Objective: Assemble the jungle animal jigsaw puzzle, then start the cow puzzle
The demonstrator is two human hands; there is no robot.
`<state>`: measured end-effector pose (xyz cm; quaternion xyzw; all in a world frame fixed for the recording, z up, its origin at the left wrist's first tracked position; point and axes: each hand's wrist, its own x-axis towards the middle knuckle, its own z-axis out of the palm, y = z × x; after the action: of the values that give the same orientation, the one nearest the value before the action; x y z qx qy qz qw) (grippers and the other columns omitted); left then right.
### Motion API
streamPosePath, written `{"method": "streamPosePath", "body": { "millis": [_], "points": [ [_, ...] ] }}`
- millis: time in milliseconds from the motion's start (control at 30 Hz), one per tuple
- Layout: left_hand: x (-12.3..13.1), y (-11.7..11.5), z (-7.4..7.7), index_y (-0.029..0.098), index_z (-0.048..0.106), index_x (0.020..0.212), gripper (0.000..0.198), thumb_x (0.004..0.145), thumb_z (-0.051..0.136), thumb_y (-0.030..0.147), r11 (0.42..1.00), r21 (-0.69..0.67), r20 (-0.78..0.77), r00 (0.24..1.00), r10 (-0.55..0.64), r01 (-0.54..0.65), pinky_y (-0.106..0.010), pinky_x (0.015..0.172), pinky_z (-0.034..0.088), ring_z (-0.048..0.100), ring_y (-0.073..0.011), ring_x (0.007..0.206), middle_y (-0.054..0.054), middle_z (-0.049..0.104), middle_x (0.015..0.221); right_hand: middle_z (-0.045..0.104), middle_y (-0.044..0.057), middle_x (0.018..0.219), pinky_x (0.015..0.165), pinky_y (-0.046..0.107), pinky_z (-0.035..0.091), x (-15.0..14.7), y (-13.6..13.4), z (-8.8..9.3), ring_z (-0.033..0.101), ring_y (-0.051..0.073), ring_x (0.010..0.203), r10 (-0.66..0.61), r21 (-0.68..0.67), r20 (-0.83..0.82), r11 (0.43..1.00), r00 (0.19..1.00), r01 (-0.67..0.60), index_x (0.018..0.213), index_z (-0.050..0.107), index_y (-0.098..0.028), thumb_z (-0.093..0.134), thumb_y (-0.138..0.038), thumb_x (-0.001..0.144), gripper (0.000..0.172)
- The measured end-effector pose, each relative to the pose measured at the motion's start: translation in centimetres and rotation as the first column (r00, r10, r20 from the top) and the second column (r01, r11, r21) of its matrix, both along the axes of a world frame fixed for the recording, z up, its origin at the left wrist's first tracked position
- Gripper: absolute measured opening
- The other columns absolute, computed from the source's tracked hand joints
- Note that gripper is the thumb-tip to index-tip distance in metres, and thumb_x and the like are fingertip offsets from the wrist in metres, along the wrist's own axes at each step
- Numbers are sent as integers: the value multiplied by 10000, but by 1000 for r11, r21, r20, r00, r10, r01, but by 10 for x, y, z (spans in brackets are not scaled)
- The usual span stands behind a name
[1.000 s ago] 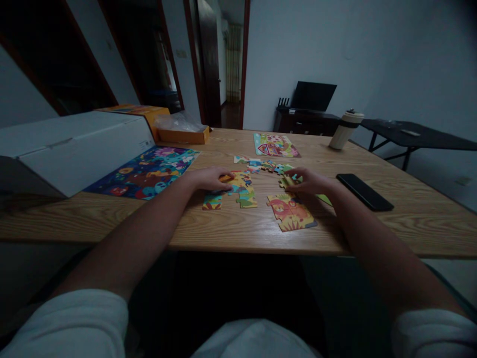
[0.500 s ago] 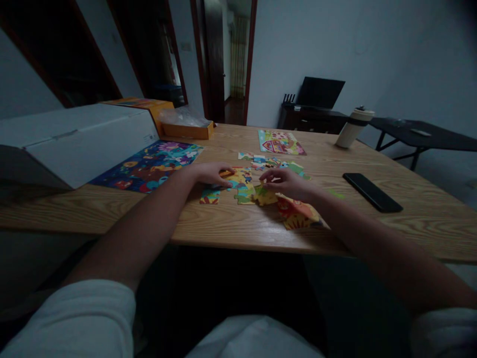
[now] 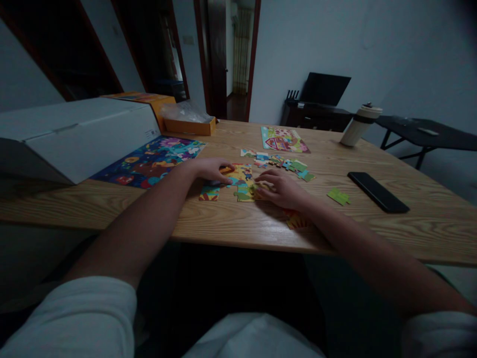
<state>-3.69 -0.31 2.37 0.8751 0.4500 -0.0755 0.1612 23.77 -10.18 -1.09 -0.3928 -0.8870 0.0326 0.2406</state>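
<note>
**Both hands at part-joined puzzle (image 3: 242, 175), near edge of worktop (image 3: 223, 223)**

Worktop spans most of view; black folding table (image 3: 447, 134) beyond it, far R. Big white box (image 3: 85, 139) takes up L side, w/ dark blue picture sheet (image 3: 149, 161) lying along its R side. Orange tray (image 3: 190, 127) w/ clear plastic behind that. Pink-&-green picture sheet (image 3: 285, 140) flat at far side, tumbler (image 3: 356, 130) upright to its R. Phone (image 3: 378, 192) flat, R of R hand (image 3: 281, 189). Band of loose pieces (image 3: 298, 167) just behind R hand; lone green piece (image 3: 338, 196) btwn R forearm & phone.

Both forearms reach fwd, palms down. L hand (image 3: 210, 170) at puzzle's L side, thumb & index apart in a C over it, grip open. R hand at R side, fingers bent, tips down on yellow area; can't tell if grip is pinched or just pressing.

R hand & wrist hide most of red-orange section (image 3: 296, 220); only lower part shows. L fingers cover puzzle's L part. Small turquoise piece (image 3: 209, 193) partly under L hand; can't tell if joined. Dim light, fine print unclear.
</note>
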Motion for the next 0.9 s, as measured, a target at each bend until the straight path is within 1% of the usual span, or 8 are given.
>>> {"method": "streamPosePath", "body": {
  "millis": [100,167,233,400,500,700,900],
  "points": [
    [0,-1,0,290,476,1460,790,747,608,602,1000,7,-5,1000,-9,9,-329,1065,375,490,-253,1302,-60,463,1521,692,110,1124,915,376,479,0,-2,-2,621,225,1019,93,-39,36,995,995,-91,1099,727,-204,573,-322,944,248],
    [1,-1,1,280,476,1460,794,746,611,600,1000,7,-10,1000,-7,7,-328,1070,369,483,-255,1309,-65,458,1525,698,104,1096,880,349,492,1,-2,-3,634,206,963,121,-69,48,991,991,-118,1072,737,-200,566,-300,946,234],
    [1,-1,1,270,471,1463,805,745,612,606,1000,2,-17,1000,-6,6,-326,1073,367,481,-257,1312,-69,455,1526,698,106,1091,866,340,497,3,-3,-4,637,203,948,132,-79,49,989,990,-128,1065,740,-197,565,-294,946,232],
    [3,-4,3,289,466,1465,785,759,600,605,1000,12,-30,999,-16,17,-320,1080,353,470,-250,1324,-48,461,1523,696,113,1097,890,357,494,1,-5,-3,632,214,975,108,-64,69,993,992,-104,1062,739,-194,562,-277,943,229],
    [3,-4,4,288,466,1466,789,756,599,606,1000,9,-36,999,-17,18,-318,1066,366,482,-252,1311,-50,463,1521,697,113,1098,896,362,493,-2,-7,-3,629,218,989,102,-55,92,994,991,-97,1075,734,-190,554,-281,948,239],
    [1,0,0,255,473,1464,829,735,606,626,1000,9,-8,1000,-16,16,-329,1070,367,474,-268,1317,-80,454,1525,702,106,1100,895,369,493,-2,-12,-2,632,221,994,87,-45,126,996,988,-82,1093,729,-207,538,-287,962,245],
    [-1,2,-3,255,458,1471,808,756,597,605,999,-15,-2,1000,-29,29,-330,1066,379,484,-256,1312,-77,459,1521,703,113,1118,903,379,494,-4,-16,-1,636,230,1005,82,-34,162,996,983,-77,1079,726,-197,511,-299,977,259]
  ]
}}
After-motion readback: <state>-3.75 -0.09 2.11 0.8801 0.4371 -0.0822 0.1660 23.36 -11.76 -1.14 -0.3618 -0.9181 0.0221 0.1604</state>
